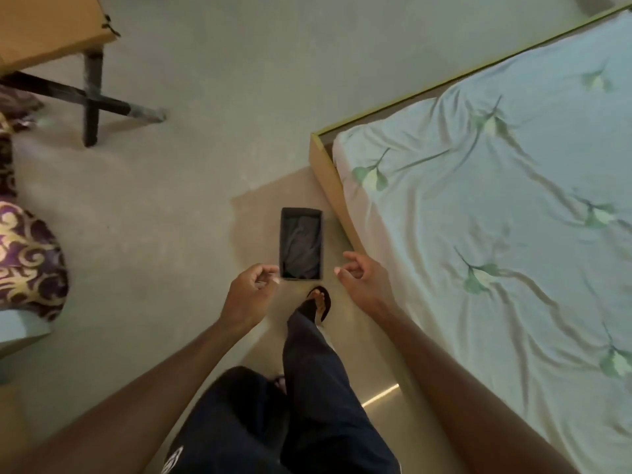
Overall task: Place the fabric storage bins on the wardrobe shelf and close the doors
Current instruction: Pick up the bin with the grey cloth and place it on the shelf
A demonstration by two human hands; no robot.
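A dark grey fabric storage bin (301,243) stands on the floor beside the corner of the bed, with dark cloth inside it. My left hand (251,289) hovers just left of the bin's near end, fingers loosely curled and holding nothing. My right hand (362,275) hovers just right of the bin's near end, fingers apart and empty. Neither hand touches the bin. No wardrobe is in view.
A bed (496,217) with a pale leaf-print sheet and wooden frame fills the right side. A wooden table (51,25) with black legs stands at the top left. Purple-and-gold patterned fabric (27,248) lies at the left. My sandalled foot (318,302) is just below the bin.
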